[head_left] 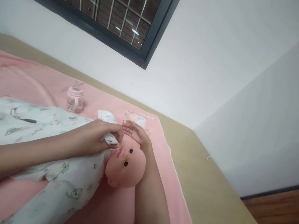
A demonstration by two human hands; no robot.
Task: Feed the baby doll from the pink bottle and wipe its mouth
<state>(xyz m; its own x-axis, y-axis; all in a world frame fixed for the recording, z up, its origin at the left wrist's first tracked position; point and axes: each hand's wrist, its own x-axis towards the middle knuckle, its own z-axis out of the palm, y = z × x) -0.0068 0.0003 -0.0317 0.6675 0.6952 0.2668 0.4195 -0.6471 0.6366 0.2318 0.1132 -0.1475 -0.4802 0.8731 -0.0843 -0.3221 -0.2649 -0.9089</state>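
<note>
Your left hand [100, 134] pinches a white cloth [110, 139] at the doll's [133, 164] mouth, wiping seemingly underway, unfinished; your right hand [138, 134], loosely open, empty, curves beside its head.

Up there, a dark-framed window [116, 18], pale bars [111, 14] across brickwork [127, 36], light [135, 31] glinting in it! White walls [221, 62] meet at a corner [246, 85]; tan surface [198, 168] alongside, brown floor [275, 207] below.
</note>
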